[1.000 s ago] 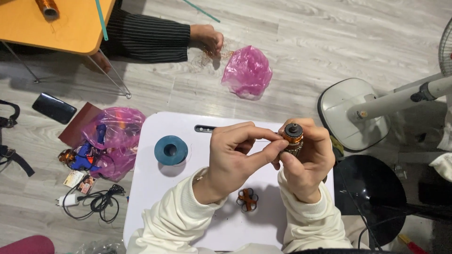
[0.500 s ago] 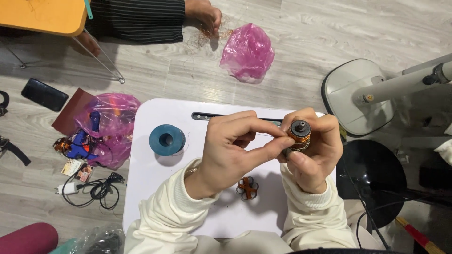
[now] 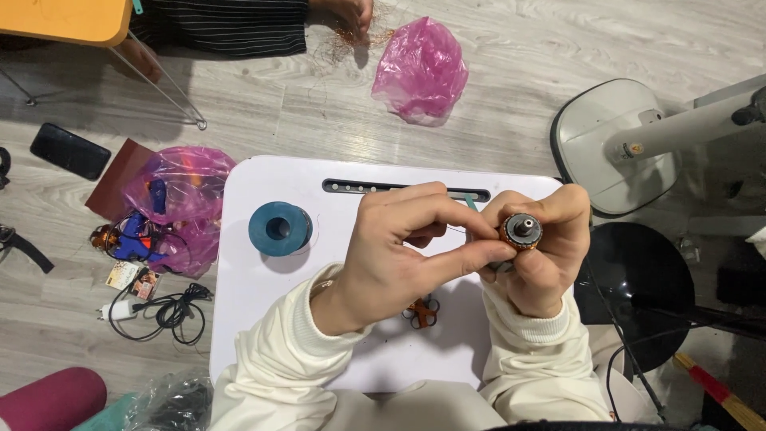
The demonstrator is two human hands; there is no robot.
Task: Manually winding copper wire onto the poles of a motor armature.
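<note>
Hands in cream-coloured sleeves are seen from above over a small white lap table (image 3: 263, 319) set on a grey wood-effect floor (image 3: 558, 48). A small cylindrical motor armature wound with copper wire (image 3: 520, 231), its metal shaft end turned up toward the camera, is gripped in the curled fingers of the right hand (image 3: 542, 255), above the table's right edge. The left hand (image 3: 399, 255) is brought across to it, thumb and forefinger pinched narrowly together against the armature's left side; whether a strand of wire is held between them cannot be told.

A blue spool with a round centre hole (image 3: 279, 228) is seen lying flat on the table's left part, well apart from both hands. A small orange-brown part (image 3: 421, 311) is partly shown on the table between the two forearms, and a dark slotted groove (image 3: 351, 187) is seen along the table's far edge.

On the floor to the left, a pink plastic bag holding blue items (image 3: 179, 203), a black phone (image 3: 70, 151), a dark red card (image 3: 116, 179) and a white charger with a coiled black cable (image 3: 159, 307) are scattered. A second pink plastic bag (image 3: 421, 70) is seen beyond the table, near another person's hand (image 3: 351, 12) and striped dark sleeve (image 3: 219, 25). A white fan base (image 3: 614, 144) and a round black base (image 3: 646, 287) are seen at the right.
</note>
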